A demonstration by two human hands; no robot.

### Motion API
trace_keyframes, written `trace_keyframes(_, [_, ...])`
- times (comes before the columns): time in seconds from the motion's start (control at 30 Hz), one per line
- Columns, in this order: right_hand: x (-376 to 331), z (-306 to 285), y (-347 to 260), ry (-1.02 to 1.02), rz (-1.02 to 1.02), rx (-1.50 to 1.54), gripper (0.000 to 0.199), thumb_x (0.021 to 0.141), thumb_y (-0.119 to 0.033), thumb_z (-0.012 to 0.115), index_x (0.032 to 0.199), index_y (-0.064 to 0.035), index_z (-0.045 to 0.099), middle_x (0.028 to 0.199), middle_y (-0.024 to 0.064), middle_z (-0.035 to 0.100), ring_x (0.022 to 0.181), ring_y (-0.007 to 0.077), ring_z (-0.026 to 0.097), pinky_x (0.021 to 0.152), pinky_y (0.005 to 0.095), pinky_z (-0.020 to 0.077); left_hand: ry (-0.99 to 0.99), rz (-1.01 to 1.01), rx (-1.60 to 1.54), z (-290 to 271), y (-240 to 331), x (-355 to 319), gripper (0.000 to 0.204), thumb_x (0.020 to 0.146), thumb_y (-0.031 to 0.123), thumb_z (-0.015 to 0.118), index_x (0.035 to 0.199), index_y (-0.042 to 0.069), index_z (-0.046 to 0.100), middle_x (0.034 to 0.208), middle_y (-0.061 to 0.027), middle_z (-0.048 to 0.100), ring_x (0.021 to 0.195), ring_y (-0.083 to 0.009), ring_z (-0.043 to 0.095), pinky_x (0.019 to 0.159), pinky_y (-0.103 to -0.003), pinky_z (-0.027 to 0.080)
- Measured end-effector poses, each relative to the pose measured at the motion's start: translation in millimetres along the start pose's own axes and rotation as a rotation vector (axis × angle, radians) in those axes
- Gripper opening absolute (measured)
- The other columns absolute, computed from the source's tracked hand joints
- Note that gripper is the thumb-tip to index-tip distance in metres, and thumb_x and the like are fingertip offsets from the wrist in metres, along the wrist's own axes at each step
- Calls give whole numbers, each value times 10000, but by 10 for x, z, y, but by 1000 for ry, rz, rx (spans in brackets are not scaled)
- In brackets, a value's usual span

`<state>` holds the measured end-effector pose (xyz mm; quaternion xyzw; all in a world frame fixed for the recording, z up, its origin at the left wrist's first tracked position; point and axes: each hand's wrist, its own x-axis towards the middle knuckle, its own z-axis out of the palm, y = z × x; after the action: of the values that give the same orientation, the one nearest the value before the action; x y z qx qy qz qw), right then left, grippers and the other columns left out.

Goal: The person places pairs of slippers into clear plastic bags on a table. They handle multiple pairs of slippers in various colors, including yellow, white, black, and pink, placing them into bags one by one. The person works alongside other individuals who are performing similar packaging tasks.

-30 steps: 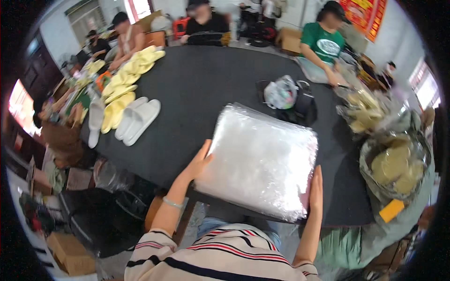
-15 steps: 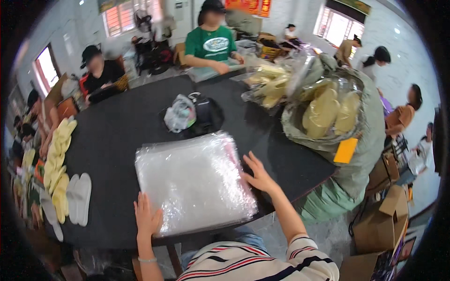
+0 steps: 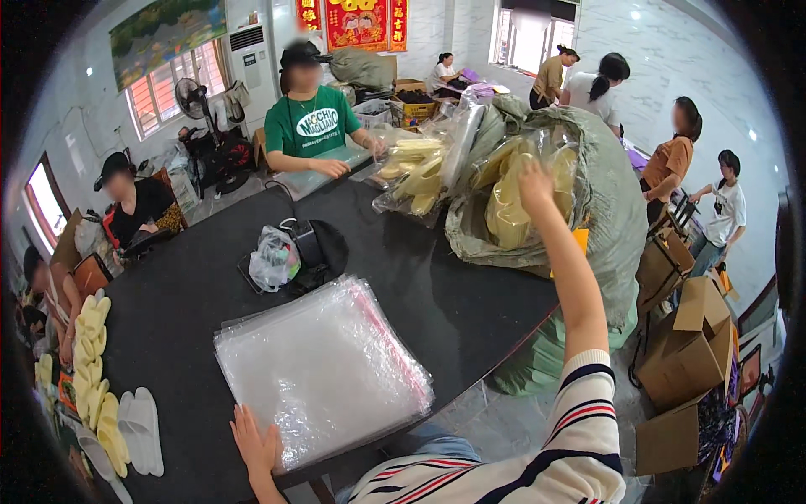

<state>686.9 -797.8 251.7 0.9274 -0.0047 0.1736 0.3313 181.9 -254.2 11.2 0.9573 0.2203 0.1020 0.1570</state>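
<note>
A thick stack of clear plastic bags [image 3: 323,361] with a pinkish strip along its right side lies near the table's front edge. My left hand [image 3: 254,441] is open, its fingers spread against the stack's lower left corner. On the right, my arm stretches far out, and my right hand [image 3: 536,183] is at the pale yellow slippers [image 3: 507,210] in clear wrapping inside a large grey-green woven sack [image 3: 606,214]. The fingertips there blend into the slippers, so their grip is unclear.
More wrapped yellow slippers [image 3: 416,172] lie beside the sack. A small plastic bag of items [image 3: 274,259] sits by a black device [image 3: 304,242] beyond the stack. White slippers [image 3: 141,430] and a row of yellow slippers [image 3: 90,353] line the left. Across the table a person in green [image 3: 312,126] handles clear bags.
My right hand has left the stack's right side and reached up and right to the sack's slippers. My left hand stays by the stack's lower left corner. The view has turned rightward.
</note>
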Motion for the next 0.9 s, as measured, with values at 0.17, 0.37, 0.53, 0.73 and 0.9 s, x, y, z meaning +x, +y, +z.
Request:
trace_keyframes(0.17, [66,-43,554,116,314,661,1143,670,-394,832,1522,-73,140,1415,233,439,1314,321,451,1023,457,425,-2,10,-18,-36,36,12,823,835,349,621,1473,-30,265,1521,-253,260,1425,-362,238,1182,-493,130])
trace_keyframes(0.37, [181,194,231,-164,276,529,486,788,-271,708,1194,-22,611,1102,195,674,1071,364,637,891,435,517,43,2,-31,26,-27,-36,813,833,343,631,1468,-27,283,1508,-258,287,1419,-366,252,1180,-494,134])
trace_keyframes(0.53, [334,412,379,312,266,972,211,873,-205,617,1002,-39,640,881,154,691,828,234,686,689,402,523,35,38,-30,41,10,50,808,832,335,635,1468,-21,286,1510,-260,284,1420,-362,252,1182,-486,137])
trace_keyframes(0.73, [252,-816,107,330,-110,2014,186,957,-203,567,995,-30,622,845,90,675,810,210,644,742,369,499,65,43,-23,34,-70,-16,812,830,342,644,1464,-24,292,1502,-262,299,1411,-368,269,1174,-495,151])
trace_keyframes(0.9, [-303,-1719,-283,-78,-217,2567,121,986,-195,522,1033,-98,575,1014,32,665,982,153,605,899,356,406,67,57,8,34,-38,11,803,833,367,647,1452,-24,316,1475,-263,339,1391,-382,298,1155,-521,182])
